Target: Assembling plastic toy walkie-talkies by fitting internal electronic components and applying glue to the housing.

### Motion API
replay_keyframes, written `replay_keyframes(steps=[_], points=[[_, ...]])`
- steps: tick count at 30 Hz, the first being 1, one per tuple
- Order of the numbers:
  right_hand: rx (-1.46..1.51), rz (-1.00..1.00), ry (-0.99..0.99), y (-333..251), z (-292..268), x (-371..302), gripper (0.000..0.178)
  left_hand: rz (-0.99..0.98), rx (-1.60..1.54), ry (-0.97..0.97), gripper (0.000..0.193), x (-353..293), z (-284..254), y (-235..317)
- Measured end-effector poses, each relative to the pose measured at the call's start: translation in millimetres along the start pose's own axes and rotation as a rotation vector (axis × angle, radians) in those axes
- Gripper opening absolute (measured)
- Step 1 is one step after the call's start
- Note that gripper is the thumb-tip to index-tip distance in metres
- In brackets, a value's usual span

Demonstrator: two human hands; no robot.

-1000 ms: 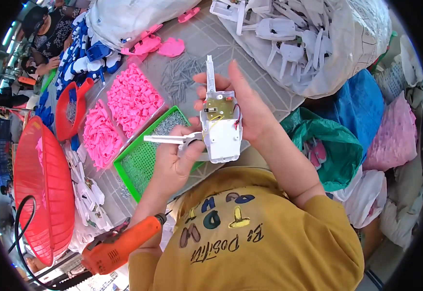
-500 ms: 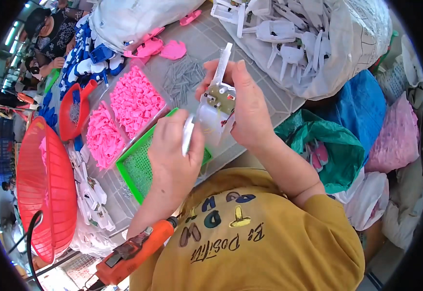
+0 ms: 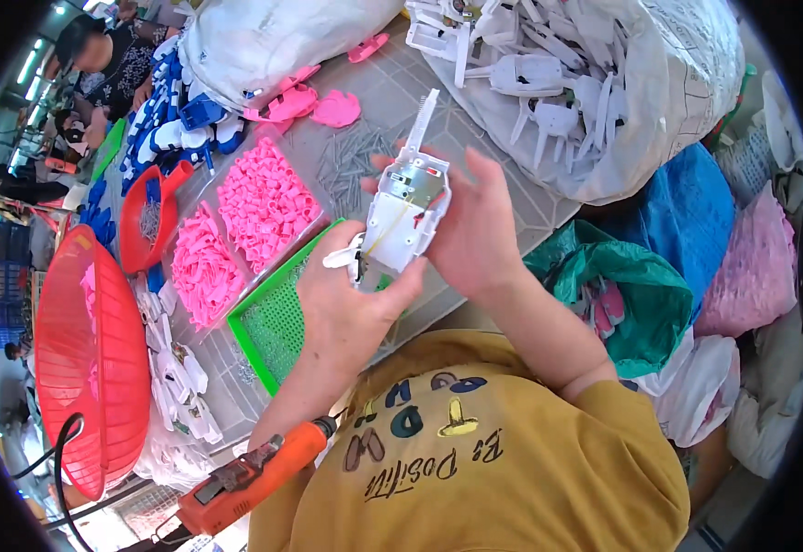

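Note:
A white plastic housing with a toothed stem lies over the table between my hands, its inside facing up. Within it sit a green circuit board and thin wires, one red, one yellowish. My right hand cups the housing from the right, thumb raised and fingers partly hidden behind it. At its lower left, my left hand has the fingers bent around a small white piece with a dark part, its thumb by the housing's lower edge. The yellowish wire runs toward that small piece.
Pink parts fill clear trays beside a green perforated basket. Grey screws lie behind. A sack of white housings stands far right, a red basket left. An orange electric screwdriver hangs near my left forearm.
The housing has tipped flatter, so its inside shows more fully. My left hand has turned and opened its thumb toward the housing, and the small white piece has turned with it.

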State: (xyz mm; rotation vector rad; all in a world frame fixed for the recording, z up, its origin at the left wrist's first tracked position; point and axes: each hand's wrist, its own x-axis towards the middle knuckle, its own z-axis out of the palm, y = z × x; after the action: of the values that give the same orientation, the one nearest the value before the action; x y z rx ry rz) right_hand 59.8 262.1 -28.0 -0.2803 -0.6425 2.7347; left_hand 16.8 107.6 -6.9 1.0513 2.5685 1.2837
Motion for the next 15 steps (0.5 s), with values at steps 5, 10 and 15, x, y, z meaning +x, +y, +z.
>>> replay_keyframes(steps=[5,10,15], points=[[-0.094,-0.025,-0.060,23,-7,-10,0.058,0.027,0.056,0.092,0.055,2,6,-4],[-0.180,-0.074,-0.112,29,-14,-13,0.049,0.192,0.148,0.112,0.059,-1,10,-12],[-0.357,-0.140,-0.139,28,-21,-10,0.051,0.112,0.096,0.090,0.051,-1,7,-9]])
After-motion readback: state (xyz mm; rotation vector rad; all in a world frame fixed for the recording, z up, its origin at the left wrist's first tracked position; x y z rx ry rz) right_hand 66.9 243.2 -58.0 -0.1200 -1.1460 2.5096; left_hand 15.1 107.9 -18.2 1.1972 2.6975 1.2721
